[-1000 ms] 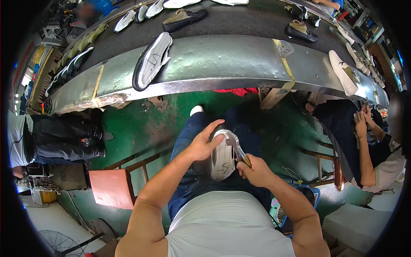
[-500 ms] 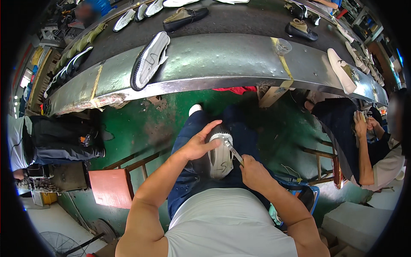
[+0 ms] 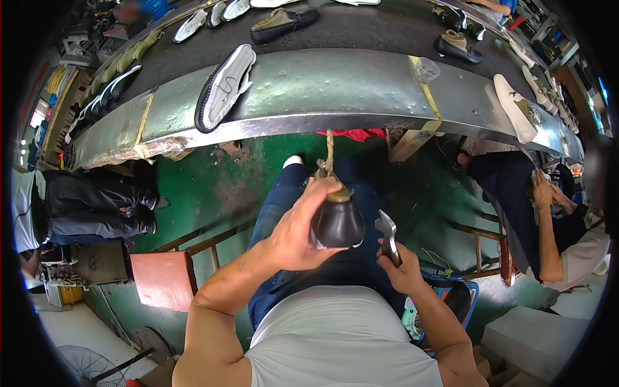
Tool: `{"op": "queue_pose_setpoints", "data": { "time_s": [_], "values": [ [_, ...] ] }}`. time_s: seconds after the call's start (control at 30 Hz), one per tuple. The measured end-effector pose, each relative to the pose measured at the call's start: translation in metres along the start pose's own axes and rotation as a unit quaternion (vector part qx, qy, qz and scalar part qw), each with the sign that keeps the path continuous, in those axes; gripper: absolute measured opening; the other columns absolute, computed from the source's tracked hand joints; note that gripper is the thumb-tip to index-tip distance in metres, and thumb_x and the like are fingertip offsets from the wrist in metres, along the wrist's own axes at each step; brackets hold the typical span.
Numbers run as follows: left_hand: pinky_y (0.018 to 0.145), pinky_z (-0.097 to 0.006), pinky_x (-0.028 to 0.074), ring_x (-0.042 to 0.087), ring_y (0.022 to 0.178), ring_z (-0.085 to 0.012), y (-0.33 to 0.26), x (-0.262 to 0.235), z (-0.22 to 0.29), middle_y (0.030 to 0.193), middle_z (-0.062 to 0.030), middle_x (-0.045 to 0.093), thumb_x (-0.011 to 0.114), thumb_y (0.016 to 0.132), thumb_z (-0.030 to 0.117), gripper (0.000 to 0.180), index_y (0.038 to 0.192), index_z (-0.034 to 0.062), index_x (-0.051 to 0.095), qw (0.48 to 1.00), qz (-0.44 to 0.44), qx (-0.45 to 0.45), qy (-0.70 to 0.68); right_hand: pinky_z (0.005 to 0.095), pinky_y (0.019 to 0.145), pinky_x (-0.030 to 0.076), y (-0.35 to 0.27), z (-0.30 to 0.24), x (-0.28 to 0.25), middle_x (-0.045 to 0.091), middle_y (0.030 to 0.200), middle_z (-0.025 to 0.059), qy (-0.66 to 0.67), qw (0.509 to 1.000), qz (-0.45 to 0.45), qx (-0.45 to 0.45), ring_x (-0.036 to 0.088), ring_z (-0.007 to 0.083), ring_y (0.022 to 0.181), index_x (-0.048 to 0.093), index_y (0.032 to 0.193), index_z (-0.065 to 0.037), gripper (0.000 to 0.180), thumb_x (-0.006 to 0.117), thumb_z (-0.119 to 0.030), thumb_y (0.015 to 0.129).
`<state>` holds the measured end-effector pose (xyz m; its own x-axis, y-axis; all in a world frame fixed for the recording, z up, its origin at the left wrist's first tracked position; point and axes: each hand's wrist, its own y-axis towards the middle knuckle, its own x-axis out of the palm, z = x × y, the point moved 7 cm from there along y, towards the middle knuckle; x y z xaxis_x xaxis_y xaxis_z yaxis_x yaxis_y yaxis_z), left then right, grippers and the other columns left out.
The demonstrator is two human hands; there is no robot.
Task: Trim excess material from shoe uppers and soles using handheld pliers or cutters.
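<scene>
curving across the top, grey metal bench (image 3: 335, 84) with a white-soled shoe (image 3: 224, 87) lying on it. below, over the lap, left hand (image 3: 298, 235) clamped around a black shoe (image 3: 338, 222) (toe up), right hand (image 3: 401, 271) just beside it, fist closed on metal pincers (image 3: 388, 233).

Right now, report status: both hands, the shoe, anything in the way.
Left hand grips black shoe, held upright over lap. Right hand holds metal pliers beside it, not touching. Rope hangs just behind the shoe; nothing between tool and shoe.
</scene>
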<state>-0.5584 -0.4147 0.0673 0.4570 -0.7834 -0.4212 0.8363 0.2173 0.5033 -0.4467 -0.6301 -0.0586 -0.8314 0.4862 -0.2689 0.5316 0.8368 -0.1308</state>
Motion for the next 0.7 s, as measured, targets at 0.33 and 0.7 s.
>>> {"op": "queue_pose_setpoints", "data": {
  "time_s": [0.33,0.7],
  "values": [
    [0.110,-0.050,0.040,0.053,0.129,-0.0428,0.006,0.001,0.001,0.139,-0.0235,0.051,0.090,0.069,0.009,0.094,0.146,0.0015,0.035,0.998,-0.020,0.050,-0.040,0.0277,0.075,0.050,0.026,-0.014,0.012,0.066,0.103,0.0063,0.068,0.997,0.030,-0.014,0.058,0.0107,0.078,0.053,0.127,-0.002,0.053,0.079,-0.020,0.084],
    [0.089,-0.030,0.049,0.061,0.098,-0.0132,-0.143,0.089,-0.164,0.109,-0.0081,0.068,0.052,0.102,0.015,0.033,0.129,-0.0013,0.060,0.841,-0.008,-0.529,-0.114,0.0376,0.087,0.053,0.053,0.062,0.053,0.071,0.098,0.0197,-0.037,0.986,-0.020,0.160,0.070,0.0315,0.095,0.057,0.111,0.005,0.050,0.079,-0.029,0.082]
  ]
}}
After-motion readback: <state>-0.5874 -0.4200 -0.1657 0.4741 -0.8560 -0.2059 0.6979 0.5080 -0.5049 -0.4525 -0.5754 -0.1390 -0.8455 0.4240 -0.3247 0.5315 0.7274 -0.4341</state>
